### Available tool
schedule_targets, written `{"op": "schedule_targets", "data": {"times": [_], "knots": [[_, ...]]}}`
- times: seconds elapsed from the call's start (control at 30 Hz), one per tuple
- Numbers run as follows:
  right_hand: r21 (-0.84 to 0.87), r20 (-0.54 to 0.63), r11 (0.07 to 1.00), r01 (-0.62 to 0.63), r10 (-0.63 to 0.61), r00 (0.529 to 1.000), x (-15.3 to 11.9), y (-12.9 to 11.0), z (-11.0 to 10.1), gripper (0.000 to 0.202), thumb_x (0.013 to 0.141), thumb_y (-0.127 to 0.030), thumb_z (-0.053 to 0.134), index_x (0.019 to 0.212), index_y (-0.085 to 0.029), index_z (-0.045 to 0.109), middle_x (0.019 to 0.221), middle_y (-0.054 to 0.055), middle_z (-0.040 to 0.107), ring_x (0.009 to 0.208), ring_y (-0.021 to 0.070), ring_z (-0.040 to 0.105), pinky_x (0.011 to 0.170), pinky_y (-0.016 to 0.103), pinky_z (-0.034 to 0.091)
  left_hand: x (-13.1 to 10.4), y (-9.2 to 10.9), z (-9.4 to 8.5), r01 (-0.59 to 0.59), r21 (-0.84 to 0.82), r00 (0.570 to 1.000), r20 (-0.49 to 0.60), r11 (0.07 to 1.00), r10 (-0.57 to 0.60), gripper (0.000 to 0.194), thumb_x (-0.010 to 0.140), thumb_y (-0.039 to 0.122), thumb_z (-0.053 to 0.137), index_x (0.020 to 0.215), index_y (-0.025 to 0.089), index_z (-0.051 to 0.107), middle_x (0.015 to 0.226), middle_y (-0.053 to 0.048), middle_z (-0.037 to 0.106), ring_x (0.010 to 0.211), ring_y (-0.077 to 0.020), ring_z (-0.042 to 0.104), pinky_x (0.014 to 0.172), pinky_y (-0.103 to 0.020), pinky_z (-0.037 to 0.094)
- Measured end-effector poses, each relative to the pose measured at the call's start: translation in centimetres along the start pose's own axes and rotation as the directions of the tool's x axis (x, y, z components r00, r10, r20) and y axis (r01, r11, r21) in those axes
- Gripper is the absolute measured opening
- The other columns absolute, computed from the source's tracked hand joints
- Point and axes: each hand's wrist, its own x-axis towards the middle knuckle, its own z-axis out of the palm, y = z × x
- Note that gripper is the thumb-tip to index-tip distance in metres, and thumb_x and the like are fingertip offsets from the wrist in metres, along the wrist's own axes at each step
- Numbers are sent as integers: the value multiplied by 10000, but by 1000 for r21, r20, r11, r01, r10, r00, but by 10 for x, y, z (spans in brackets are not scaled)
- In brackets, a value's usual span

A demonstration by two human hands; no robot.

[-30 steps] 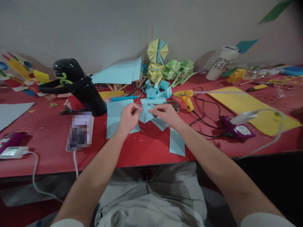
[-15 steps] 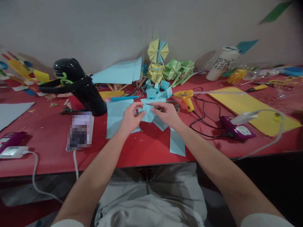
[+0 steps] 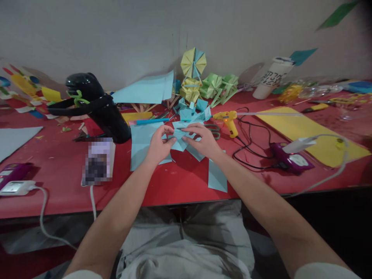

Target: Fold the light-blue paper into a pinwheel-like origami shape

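Fingers [image 3: 170,142] of the left hand [image 3: 158,146] and those of the right hand [image 3: 203,139] are clamped on a small blue paper fold [image 3: 179,140], held just above the desk [image 3: 180,182] near its middle. Against half a second ago the two hands have drawn closer and the right thumb has come over the top edge, so the paper looks more bunched: a crease being pressed, by my reading. Under it lies a blue sheet [image 3: 139,145]; a blue strip [image 3: 217,176] sits toward the front edge, a glue gun [image 3: 228,121] to the right.
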Motion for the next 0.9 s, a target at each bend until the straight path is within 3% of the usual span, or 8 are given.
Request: {"op": "schedule_targets", "data": {"times": [0.13, 0.27, 0.37, 0.57, 0.67, 0.77, 0.9], "knots": [[34, -17, 999, -17, 18, 1000, 0, -3, 0, 180, 792, -362, 697, 897, -218, 723, 1004, 71, 643, 895, 185, 616, 715, 314, 507, 1, 0, 2, 54, -48, 998, 45, 997, -51, 160, 730, 163, 661, 834, 190, 543, 924, -24, 606, 930, -154, 581, 691, -234, 445], [81, 6, 996, -37, 36, 999, 1, -4, -1, 198, 778, -391, 708, 816, -197, 703, 926, 63, 650, 860, 175, 609, 709, 303, 488, -1, 2, 4, 84, -70, 988, 137, 994, -73, 117, 786, 290, 655, 789, 180, 617, 737, 6, 588, 707, -125, 538, 655, -253, 418], [106, -11, 992, -67, 69, 998, 2, -3, 0, 249, 761, -447, 716, 778, -200, 689, 920, 62, 655, 859, 174, 601, 704, 297, 480, -2, 4, 3, 97, -109, 989, 118, 989, -84, 159, 804, 331, 637, 742, 188, 666, 636, 18, 573, 609, -115, 484, 600, -252, 402], [225, 27, 959, -173, 171, 985, 2, 2, 3, 336, 704, -500, 744, 702, -182, 637, 950, 73, 643, 869, 177, 588, 626, 264, 447, 0, 2, 1, 193, -208, 981, 22, 959, -193, 195, 694, 384, 767, 714, 192, 738, 657, 11, 643, 648, -124, 511, 607, -258, 427], [240, 59, 955, -176, 167, 984, 1, 0, 2, 351, 717, -485, 737, 646, -179, 582, 883, 52, 614, 868, 171, 566, 640, 258, 432, 0, 0, 1, 241, -272, 970, 40, 932, -239, 261, 656, 426, 797, 749, 187, 752, 692, -2, 660, 659, -123, 521, 588, -249, 426], [236, 67, 959, -157, 145, 987, 2, -1, 1, 359, 752, -474, 709, 627, -177, 550, 725, 1, 537, 727, 126, 500, 641, 257, 404, 0, 0, 1, 266, -277, 964, 75, 923, -255, 305, 643, 452, 806, 768, 179, 749, 713, -12, 664, 665, -124, 535, 595, -245, 434], [269, 55, 947, -178, 170, 984, 2, 2, 4, 329, 744, -475, 715, 673, -175, 599, 665, -18, 530, 642, 107, 456, 609, 258, 400, 0, -2, 2, 269, -269, 963, 72, 925, -260, 292, 630, 420, 822, 763, 172, 743, 708, -7, 656, 647, -111, 530, 603, -244, 433]]}}
